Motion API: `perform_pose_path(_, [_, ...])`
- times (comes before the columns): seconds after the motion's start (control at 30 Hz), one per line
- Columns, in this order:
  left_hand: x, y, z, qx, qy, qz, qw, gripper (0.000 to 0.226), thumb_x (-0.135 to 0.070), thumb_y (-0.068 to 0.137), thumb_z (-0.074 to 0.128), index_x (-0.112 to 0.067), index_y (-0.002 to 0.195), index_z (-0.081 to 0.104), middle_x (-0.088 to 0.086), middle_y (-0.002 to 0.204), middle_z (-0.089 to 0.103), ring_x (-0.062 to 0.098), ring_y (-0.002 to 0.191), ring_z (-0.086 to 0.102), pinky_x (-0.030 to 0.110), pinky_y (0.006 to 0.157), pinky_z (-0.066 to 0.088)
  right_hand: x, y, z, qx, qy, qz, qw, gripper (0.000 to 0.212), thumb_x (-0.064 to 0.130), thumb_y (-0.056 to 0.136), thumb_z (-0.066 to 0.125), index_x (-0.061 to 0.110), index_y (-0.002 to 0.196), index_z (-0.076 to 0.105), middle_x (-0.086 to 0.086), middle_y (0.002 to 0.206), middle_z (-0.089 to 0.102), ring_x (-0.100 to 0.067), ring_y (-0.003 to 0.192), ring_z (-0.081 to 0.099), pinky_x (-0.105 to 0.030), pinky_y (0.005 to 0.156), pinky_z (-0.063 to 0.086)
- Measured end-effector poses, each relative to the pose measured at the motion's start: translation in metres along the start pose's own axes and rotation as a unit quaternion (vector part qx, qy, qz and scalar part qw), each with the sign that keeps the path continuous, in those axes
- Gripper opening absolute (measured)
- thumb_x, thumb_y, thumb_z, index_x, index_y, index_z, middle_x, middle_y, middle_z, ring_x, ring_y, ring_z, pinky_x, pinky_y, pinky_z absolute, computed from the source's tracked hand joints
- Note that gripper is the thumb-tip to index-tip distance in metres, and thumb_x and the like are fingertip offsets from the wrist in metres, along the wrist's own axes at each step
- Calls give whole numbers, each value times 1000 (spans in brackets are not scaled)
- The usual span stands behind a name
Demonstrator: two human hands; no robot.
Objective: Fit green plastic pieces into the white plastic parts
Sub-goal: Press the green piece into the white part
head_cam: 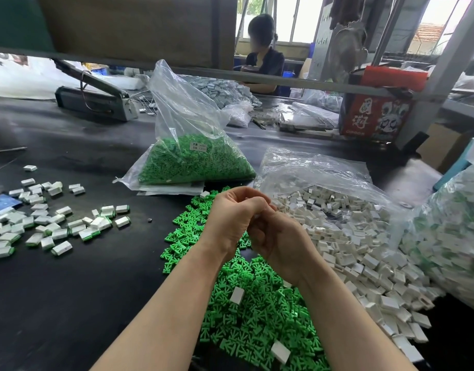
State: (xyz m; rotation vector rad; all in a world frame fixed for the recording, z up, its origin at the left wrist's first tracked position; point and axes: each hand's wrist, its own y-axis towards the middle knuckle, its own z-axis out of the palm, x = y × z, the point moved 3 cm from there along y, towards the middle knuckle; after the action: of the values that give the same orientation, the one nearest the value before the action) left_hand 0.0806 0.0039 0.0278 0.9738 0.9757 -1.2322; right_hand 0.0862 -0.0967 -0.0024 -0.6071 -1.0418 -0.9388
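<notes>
I see my left hand [232,218] and right hand [277,236] curled together above the green pieces [257,311]. Each grip's contents are hidden, so I cannot tell. White parts [364,245] lie beside them.

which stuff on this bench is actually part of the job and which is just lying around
Job: loose green pieces; white parts; finished parts; bag of green pieces; left hand and right hand, working together above the green pile.

Lying about: red carton; grey tool; grey parts.

Left hand [232,216] and right hand [277,236] together, fingers curled, above green pieces [257,303]; white parts [364,245] right.
</notes>
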Motion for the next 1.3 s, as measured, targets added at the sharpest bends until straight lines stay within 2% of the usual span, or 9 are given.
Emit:
perform_pose_path(0.13, [1,0,0,1,-3,-2,1000,11,-7,63,63,-8,71,70,18,78,71,17,56,64,22,43,47,0,0,2,-1,14,1,1000,27,35,88,55,9,94,52,1,63,42,-10,55,39,-31,49,43])
perform_pose_path(0.33, [1,1,-1,9,-6,1,1000,12,-8,63,64,-16,63,73,13,75,73,20,66,69,24,50,52,2,-1,3,-22,12,-5,1000,25,34,83,57,11,91,52,1,61,40,-10,53,37,-29,47,38])
perform_pose_path(0.87, [4,1,-2,12,-3,-5,1000,13,-8,63,64,-17,61,72,14,78,72,18,64,67,24,50,51,2,-3,4,-33,4,-2,999,26,34,81,57,9,88,52,0,60,37,-11,52,35,-29,45,41])
perform_pose_path(1.03, [3,0,-2,9,-1,-14,1000,10,-9,63,64,-15,64,72,17,81,70,17,58,62,24,46,48,0,-3,6,-38,-15,0,999,26,34,93,51,8,90,52,-1,61,37,-13,53,35,-32,49,37])
perform_pose_path(1.1, [2,0,-3,12,5,-18,1000,10,-8,67,64,-11,72,73,19,78,65,13,51,56,22,44,46,1,-2,7,-25,-11,3,1000,33,41,95,46,11,85,52,-1,60,36,-12,53,33,-33,51,32])
perform_pose_path(1.17, [0,2,-5,33,-15,-19,999,14,1,78,62,-9,78,73,12,68,61,9,44,52,20,41,45,5,-1,8,13,19,5,1000,41,49,96,42,12,82,55,-1,61,36,-12,54,33,-32,52,34])
perform_pose_path(1.23, [-3,3,-9,67,-48,-15,996,23,6,85,61,-11,81,76,9,69,66,10,52,61,20,47,51,11,-2,8,51,55,6,997,43,49,96,41,14,78,59,-1,60,39,-13,53,33,-26,46,39])
perform_pose_path(1.3, [-6,3,-11,103,-72,-7,992,21,4,84,64,-12,85,78,9,77,72,12,63,69,20,57,54,16,-3,8,75,80,11,994,40,44,94,41,16,75,62,-1,59,41,-13,51,33,-25,43,42])
